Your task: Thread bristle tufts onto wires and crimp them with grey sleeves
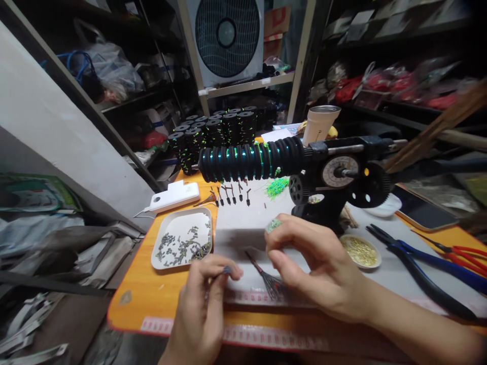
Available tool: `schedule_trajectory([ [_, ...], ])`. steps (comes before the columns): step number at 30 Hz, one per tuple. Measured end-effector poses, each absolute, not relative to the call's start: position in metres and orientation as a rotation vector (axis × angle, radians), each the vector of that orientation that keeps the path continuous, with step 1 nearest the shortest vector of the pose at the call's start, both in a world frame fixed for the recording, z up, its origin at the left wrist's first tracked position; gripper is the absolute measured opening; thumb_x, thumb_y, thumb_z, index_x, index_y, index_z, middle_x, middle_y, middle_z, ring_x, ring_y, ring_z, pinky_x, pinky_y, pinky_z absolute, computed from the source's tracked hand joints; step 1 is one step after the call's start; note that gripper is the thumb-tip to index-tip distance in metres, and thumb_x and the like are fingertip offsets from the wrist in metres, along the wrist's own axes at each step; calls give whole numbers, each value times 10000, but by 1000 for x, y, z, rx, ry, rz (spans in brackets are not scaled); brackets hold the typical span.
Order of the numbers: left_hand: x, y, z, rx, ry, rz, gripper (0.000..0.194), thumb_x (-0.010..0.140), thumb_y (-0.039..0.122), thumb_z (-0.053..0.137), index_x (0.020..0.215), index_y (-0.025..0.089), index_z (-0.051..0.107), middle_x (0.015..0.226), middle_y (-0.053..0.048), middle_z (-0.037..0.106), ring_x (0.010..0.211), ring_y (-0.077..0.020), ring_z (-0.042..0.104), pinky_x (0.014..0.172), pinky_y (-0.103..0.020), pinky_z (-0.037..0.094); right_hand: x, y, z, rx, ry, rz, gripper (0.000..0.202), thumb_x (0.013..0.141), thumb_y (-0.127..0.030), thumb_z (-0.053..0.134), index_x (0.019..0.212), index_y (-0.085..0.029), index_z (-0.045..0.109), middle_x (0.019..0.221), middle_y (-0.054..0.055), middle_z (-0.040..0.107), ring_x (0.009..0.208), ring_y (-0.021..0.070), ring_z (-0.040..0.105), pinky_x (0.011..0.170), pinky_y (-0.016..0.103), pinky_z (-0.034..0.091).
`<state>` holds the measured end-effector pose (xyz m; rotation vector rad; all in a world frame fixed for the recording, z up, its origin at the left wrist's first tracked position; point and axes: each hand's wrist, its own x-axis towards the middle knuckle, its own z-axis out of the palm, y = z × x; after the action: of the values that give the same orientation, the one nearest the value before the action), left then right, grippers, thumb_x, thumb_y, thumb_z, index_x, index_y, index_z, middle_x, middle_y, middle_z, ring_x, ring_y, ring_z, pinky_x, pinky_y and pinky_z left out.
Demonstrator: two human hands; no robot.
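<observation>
Two strips: counting my clock from the wires, a near tape at six o'clock and a far tape just beside them, both red-marked, figures too small for me to read.
Dial: the white face at one o'clock carries a ring of marks, not legible.
Box: a red sign on the box at twelve, unreadable.
Left fingers: the left hand, at eight o'clock, pinches a small dark bit.
Right fingers: the right hand, at three, is curled with thumb and forefinger apart; a green patch shows at the forefinger's tip, wrap or held piece, I cannot tell.
Wires: lying on the white sheet between both hands, stalk toward eleven, splayed ends toward five.
Ten o'clock: a tray of dark bits, with a power bank beyond.
Twelve: the ribbed roller, black spools behind, then a fan.
One: green strands; farther, a cup.
Two to three: a dish of gold bits, a phone, blue pliers, red pliers.
In the way: the right hand hides part of the sheet.
</observation>
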<state>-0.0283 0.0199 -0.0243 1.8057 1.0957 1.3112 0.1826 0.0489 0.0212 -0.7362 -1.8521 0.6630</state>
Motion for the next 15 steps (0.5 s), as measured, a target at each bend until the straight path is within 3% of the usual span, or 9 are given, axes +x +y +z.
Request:
schedule_trajectory([
  [3,-26,28,-20,2082,1176,945,155,985,114,427,961,253,490,835,13,553,759,-156,562,712,-276,456,182,49,21,-782,-1804,695,117,887,-111,558,796,-181,582,703,-25,513,615,109,464,559,232,392],
  [5,-18,36,-14,2190,1182,804,101,953,153,518,1020,226,540,902,-27,575,840,-195,579,768,-317,466,183,50,21,-809,-1803,698,110,886,-137,593,790,-175,628,708,-13,525,634,116,485,548,229,393],
  [7,-10,44,-9,2221,1146,673,200,910,166,601,1107,201,593,992,-70,586,938,-235,589,849,-360,468,184,52,20,-828,-1798,682,98,882,-156,627,799,-178,672,686,-15,531,625,118,489,563,235,407],
  [10,-2,52,-6,2207,1101,498,126,882,172,649,1000,198,685,1009,-82,580,979,-253,598,907,-378,457,185,53,18,-844,-1779,642,94,884,-173,657,808,-195,708,636,-27,541,588,113,466,586,249,415],
  [12,-2,53,-6,2177,1094,555,64,889,168,636,877,191,695,975,-72,581,938,-233,611,881,-355,466,185,52,18,-839,-1763,633,94,887,-172,661,818,-201,717,640,-24,555,582,111,468,558,239,405],
  [15,-6,47,-8,1954,1152,921,90,886,152,624,831,196,681,937,-53,643,889,-191,631,827,-297,481,184,49,20,-804,-1763,625,80,889,-150,659,851,-192,716,652,-20,565,579,105,480,518,220,392],
])
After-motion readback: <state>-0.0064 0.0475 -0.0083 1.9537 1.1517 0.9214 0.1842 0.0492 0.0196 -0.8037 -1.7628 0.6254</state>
